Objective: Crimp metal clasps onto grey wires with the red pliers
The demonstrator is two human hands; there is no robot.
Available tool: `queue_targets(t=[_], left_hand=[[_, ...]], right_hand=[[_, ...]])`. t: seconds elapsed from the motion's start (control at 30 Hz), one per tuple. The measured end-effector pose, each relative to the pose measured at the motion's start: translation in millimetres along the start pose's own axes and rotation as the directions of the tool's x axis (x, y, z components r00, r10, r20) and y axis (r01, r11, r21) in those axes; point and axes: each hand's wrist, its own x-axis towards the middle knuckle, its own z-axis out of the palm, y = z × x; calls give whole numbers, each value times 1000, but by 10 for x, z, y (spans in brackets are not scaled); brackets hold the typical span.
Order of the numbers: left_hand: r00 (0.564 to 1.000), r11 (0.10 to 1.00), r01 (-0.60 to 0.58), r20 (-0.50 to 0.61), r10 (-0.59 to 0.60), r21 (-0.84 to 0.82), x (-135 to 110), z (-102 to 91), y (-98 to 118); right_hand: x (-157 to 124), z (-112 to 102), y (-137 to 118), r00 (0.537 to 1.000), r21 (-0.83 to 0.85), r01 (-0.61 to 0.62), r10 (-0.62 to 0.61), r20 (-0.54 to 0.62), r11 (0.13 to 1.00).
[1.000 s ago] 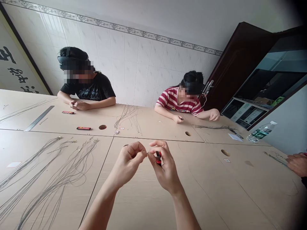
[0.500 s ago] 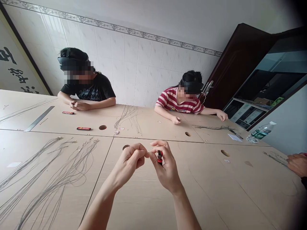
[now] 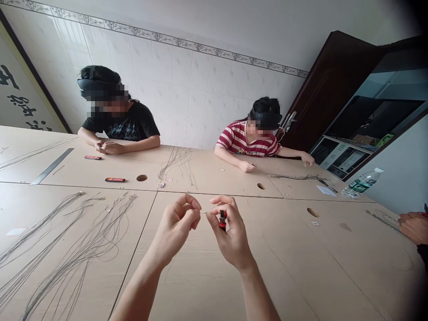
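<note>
Both my hands are raised over the beige table (image 3: 301, 276), close together. My left hand (image 3: 177, 225) is closed in a pinch on the end of a thin grey wire (image 3: 204, 212) that bridges the gap to my right hand. My right hand (image 3: 229, 234) pinches the other end of that wire between thumb and forefinger, and a small red and black tool (image 3: 221, 220) is tucked in its palm. Just below the left hand a faint strand of wire trails down toward the tabletop.
Several long wires (image 3: 76, 240) fan across the left table. A metal ruler (image 3: 51, 166), two red tools (image 3: 114, 179) and cable holes (image 3: 141, 178) lie farther back. Two people sit opposite, another person's hand (image 3: 413, 226) at the right edge. A water bottle (image 3: 360, 185) stands far right.
My left hand has drawn slightly away from my right, opening a small gap spanned by the wire. The person in the striped shirt has stretched an arm out to the right.
</note>
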Motion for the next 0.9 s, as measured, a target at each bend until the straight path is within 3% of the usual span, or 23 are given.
queue_targets(t=[0.4, 0.7, 0.9], left_hand=[[996, 997, 51, 70, -46, -65, -4, 78, -26], [998, 992, 34, 55, -28, -119, 2, 58, -44], [995, 999, 38, 90, -35, -37, 2, 40, -65]], right_hand=[[-6, 3, 3, 999, -2, 52, -52, 15, 999], [-14, -4, 6, 998, -16, 64, -64, 2, 998], [-8, -10, 7, 997, -18, 76, -77, -6, 997]])
